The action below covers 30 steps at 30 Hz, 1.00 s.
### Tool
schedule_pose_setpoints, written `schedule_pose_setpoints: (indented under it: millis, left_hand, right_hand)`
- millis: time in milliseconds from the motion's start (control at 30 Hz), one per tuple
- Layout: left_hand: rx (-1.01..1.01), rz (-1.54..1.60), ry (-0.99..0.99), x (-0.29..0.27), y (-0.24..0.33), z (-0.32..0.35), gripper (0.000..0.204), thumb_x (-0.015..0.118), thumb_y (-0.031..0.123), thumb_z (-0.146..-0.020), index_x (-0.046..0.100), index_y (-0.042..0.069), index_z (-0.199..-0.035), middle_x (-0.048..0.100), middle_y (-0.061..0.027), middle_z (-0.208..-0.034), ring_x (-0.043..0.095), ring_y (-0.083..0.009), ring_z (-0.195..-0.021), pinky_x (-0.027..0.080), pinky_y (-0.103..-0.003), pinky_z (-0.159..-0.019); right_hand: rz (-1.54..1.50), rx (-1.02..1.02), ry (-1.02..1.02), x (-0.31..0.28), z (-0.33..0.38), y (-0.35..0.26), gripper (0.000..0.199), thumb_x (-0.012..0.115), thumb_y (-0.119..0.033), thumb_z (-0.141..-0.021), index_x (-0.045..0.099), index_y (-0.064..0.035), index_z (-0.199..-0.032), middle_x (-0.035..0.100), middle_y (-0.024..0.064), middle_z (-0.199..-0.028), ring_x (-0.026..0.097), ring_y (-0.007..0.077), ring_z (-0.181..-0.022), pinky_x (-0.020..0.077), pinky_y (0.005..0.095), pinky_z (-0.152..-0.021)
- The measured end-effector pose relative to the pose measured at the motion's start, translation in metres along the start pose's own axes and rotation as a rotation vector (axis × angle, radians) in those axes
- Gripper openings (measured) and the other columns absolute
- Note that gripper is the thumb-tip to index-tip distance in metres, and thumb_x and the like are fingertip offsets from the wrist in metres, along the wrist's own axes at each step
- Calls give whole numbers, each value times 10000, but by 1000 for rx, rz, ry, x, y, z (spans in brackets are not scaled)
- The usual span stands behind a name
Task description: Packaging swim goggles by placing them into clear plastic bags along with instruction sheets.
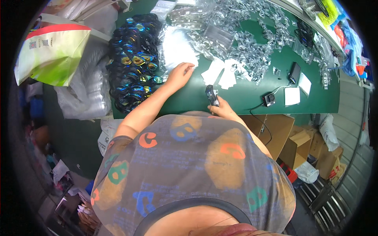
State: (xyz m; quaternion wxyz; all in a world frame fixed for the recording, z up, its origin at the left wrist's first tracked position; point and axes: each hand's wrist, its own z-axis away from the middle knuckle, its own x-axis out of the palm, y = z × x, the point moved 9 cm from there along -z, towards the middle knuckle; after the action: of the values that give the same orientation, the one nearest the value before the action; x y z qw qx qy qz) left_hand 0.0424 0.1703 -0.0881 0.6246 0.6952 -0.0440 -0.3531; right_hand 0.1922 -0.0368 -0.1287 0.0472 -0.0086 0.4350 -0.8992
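Note:
My right hand [223, 108] is closed round a black pair of swimming goggles [211, 94], held upright near the front edge of the green table. My left hand [181, 76] rests at the lower right of a stack of white plastic bags [177, 49]. Its fingers are bent together against the stack's edge; what they pinch is too small to tell. To its left lies a large heap of dark swimming goggles [134, 65] with shiny blue and gold lenses. White cards [226, 76] lie fanned out between my hands, just beyond the held goggles.
Clear plastic pieces [252, 51] spread over the back of the green table [256, 98]. A small black camera [269, 99] with a cable, a black power bank [293, 72] and white pads [292, 96] lie at right. Cardboard boxes [301, 145] stand below; a bag [55, 51] is at left.

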Motion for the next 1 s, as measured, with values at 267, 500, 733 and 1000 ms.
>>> schedule_pose_setpoints:
  millis: [267, 500, 733, 1000]
  left_hand:
    - [150, -510, 102, 21, 22, -20, 373, 686, 178, -874, 625, 23, -1208, 610, -180, -1236, 570, -373, -1162, 455, -454, -988]
    - [-68, -550, -77, 84, -5, 84, 658, 687, 289, -891, 447, -4, -1430, 356, -222, -1553, 345, -377, -1447, 247, -557, -1181]
    - [-161, -717, 243, 39, -13, 79, 787, 694, 421, -888, 393, -13, -1472, 334, -217, -1576, 298, -370, -1475, 229, -568, -1180]
    - [-74, -737, 6, 88, -21, 161, 513, 780, 300, -815, 604, 95, -1251, 591, -84, -1159, 535, -269, -1171, 247, -565, -1150]
  right_hand:
    - [262, -31, 1, -73, 4, -21, 550, 734, -287, -807, 554, 46, -1205, 648, 201, -932, 622, 304, -853, 496, 400, -786]
    - [426, -42, -58, -116, -16, -9, 725, 754, -322, -793, 498, 110, -1315, 657, 248, -1052, 645, 331, -968, 503, 398, -864]
    - [503, -93, -147, -125, -48, -24, 489, 747, -285, -807, 570, 42, -1125, 646, 191, -873, 614, 292, -781, 494, 410, -744]
    - [540, -173, -171, -117, -57, -35, 496, 765, -275, -798, 576, 29, -1141, 655, 173, -852, 605, 259, -755, 495, 392, -721]
